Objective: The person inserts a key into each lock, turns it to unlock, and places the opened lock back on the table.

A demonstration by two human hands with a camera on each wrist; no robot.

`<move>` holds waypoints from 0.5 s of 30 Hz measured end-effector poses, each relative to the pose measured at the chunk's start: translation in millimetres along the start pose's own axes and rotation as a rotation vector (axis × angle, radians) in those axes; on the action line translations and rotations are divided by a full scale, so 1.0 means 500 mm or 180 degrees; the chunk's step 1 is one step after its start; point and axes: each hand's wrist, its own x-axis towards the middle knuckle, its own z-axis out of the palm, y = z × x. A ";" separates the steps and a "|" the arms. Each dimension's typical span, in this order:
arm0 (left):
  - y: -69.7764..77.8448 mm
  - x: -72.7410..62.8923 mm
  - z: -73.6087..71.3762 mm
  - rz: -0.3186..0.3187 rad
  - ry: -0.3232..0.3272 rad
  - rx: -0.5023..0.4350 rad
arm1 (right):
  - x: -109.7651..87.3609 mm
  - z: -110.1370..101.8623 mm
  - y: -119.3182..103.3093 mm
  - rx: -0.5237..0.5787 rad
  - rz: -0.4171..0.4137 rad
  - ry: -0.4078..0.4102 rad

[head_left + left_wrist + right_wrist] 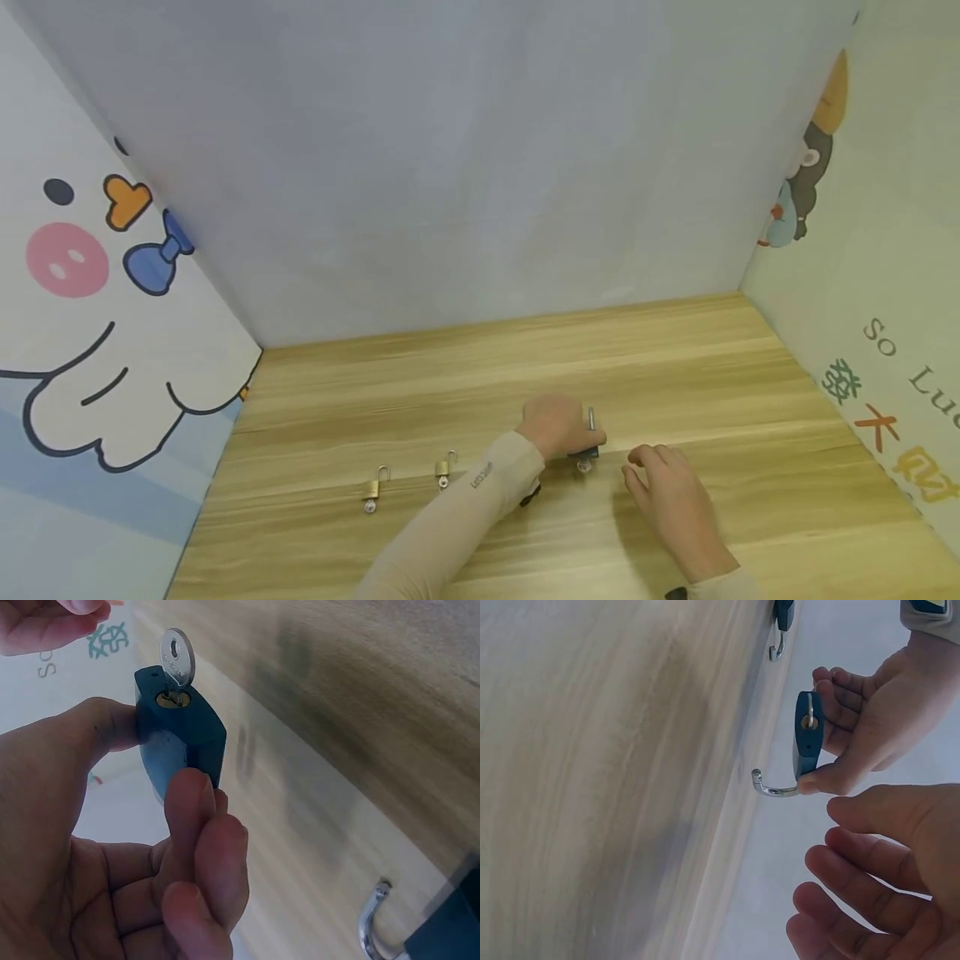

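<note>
My left hand [555, 425] grips a dark blue padlock [176, 739] between thumb and fingers. A silver key [178, 658] sticks out of the keyhole in its end. The padlock's shackle [775, 790] is swung out, its hooked end free. My right hand [675, 500] is just to the right, fingers loosely bent, touching nothing; in the right wrist view, its thumb and fingers are spread apart near the padlock. In the head view the left hand hides part of the padlock.
Two brass padlocks [371, 489], [442, 469] with open shackles and keys lie on the wooden table [315, 400] at left. Another blue padlock [450, 922] with its shackle open lies near the left hand. Printed walls [885, 292] stand at the sides, a plain wall [465, 167] behind.
</note>
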 end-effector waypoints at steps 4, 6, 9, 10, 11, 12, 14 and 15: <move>-0.002 0.003 0.006 -0.0038 -0.0069 0.0025 | 0.000 -0.001 0.000 0.0019 0.0097 -0.0081; -0.003 0.005 0.009 -0.0064 -0.0077 0.0057 | -0.001 -0.002 0.000 0.0031 0.0158 -0.0143; -0.003 0.008 0.012 -0.0116 -0.0080 0.0053 | -0.001 -0.002 -0.001 0.0038 0.0215 -0.0211; -0.003 0.008 0.012 -0.0139 -0.0079 0.0041 | -0.002 -0.001 -0.001 0.0037 0.0231 -0.0230; -0.003 0.009 0.012 -0.0151 -0.0089 0.0037 | -0.002 -0.001 -0.002 0.0029 0.0234 -0.0243; -0.002 0.009 0.012 -0.0166 -0.0096 0.0033 | -0.002 -0.001 -0.002 0.0024 0.0243 -0.0257; 0.000 0.010 0.013 -0.0204 -0.0097 0.0038 | -0.003 0.000 -0.002 0.0013 0.0255 -0.0277; 0.000 0.011 0.013 -0.0224 -0.0102 0.0065 | -0.003 0.001 -0.003 0.0010 0.0260 -0.0286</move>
